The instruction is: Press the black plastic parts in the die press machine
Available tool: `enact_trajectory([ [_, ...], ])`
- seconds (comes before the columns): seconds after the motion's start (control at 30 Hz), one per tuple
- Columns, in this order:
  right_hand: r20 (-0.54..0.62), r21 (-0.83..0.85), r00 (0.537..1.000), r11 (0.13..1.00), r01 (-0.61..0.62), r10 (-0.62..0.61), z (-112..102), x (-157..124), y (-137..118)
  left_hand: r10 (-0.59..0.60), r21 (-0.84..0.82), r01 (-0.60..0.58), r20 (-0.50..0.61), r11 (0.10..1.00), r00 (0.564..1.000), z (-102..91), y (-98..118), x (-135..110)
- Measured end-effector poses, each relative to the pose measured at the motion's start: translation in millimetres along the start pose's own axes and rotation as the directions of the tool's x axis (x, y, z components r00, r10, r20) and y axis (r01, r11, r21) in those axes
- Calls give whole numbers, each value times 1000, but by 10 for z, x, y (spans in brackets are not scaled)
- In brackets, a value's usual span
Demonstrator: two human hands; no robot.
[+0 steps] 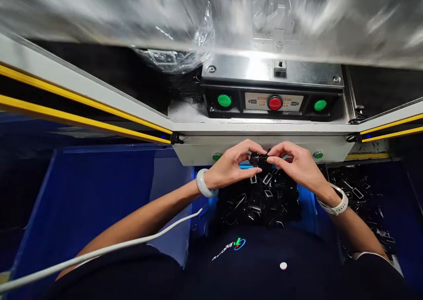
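Your left hand (231,168) and right hand (297,165) met at centre, both pinching one small black part (259,159) between thumb and fingertips. The part sat just below the machine's front ledge (264,143), above the pile of black clips (261,203) in the blue tray (307,203). The other fingers were curled, not spread.

Pale bangle (203,183) on your left wrist, white watch (337,203) on your right. A white cable (132,245) ran across your left forearm. More black clips (360,198) lay to your right. A big blue bin (99,190) stood to your left. The control panel (297,102) beyond had a red stop button (275,102) between two green buttons (224,100). Clear plastic sheeting (185,49) hung above.
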State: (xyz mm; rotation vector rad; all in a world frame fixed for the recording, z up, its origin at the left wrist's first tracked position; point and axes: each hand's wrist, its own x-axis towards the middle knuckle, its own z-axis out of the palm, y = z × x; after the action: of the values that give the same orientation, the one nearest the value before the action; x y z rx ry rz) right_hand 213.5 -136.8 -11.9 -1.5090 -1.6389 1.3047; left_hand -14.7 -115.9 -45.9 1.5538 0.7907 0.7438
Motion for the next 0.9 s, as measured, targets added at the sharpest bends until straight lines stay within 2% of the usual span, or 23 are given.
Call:
enact_trajectory([
  [0.07, -54, 35, 998, 999, -12, 14, 12, 18, 7, -3, -29, 3, -22, 1000, 1000, 39, -8, 44],
  [0.17, -89, 67, 996, 998, -3, 9, -3, 78, -44, 0, 73, 8, -113, 997, 994, 59, 32, 140],
  [0.23, -62, 106, 997, 993, 48, -42, -87, 199, -126, 39, 173, -5, -191, 985, 981, 6, 130, 237],
  [0.3, -43, 130, 989, 980, 148, -144, -245, 428, -262, 85, 222, -24, -272, 975, 959, -111, 284, 374],
  [0.37, -126, 49, 948, 952, 301, -293, -442, 780, -461, 134, 230, -48, -374, 972, 918, -274, 456, 564],
  [0.43, -295, -191, 847, 895, 402, -443, -617, 1238, -701, 184, 226, -83, -474, 971, 861, -452, 599, 819],
  [0.47, -367, -332, 792, 863, 379, -489, -682, 1494, -821, 211, 220, -110, -513, 969, 832, -539, 648, 970],
  [0.5, -420, -447, 760, 842, 303, -496, -730, 1758, -930, 233, 208, -140, -547, 968, 804, -622, 682, 1133],
  [0.53, -458, -526, 752, 827, 201, -474, -764, 2017, -1022, 245, 188, -166, -577, 968, 779, -700, 701, 1303],
  [0.6, -509, -580, 776, 815, 11, -373, -810, 2475, -1142, 224, 129, -184, -632, 974, 742, -845, 712, 1644],
  [0.67, -502, -570, 813, 820, -54, -296, -861, 2771, -1181, 167, 76, -158, -677, 984, 717, -983, 713, 1948],
  [0.73, -426, -587, 841, 809, 23, -333, -933, 2824, -1163, 101, 49, -94, -703, 994, 704, -1113, 727, 2197],
  [0.77, -372, -607, 846, 790, 90, -383, -972, 2747, -1141, 83, 46, -71, -706, 996, 703, -1172, 740, 2306],
  [0.83, -263, -652, 829, 724, 224, -493, -1040, 2406, -1078, 55, 40, -38, -700, 998, 712, -1271, 761, 2515],
  [0.9, -197, -684, 805, 666, 297, -560, -1084, 1877, -983, 22, 23, -9, -677, 1000, 736, -1333, 750, 2747],
])
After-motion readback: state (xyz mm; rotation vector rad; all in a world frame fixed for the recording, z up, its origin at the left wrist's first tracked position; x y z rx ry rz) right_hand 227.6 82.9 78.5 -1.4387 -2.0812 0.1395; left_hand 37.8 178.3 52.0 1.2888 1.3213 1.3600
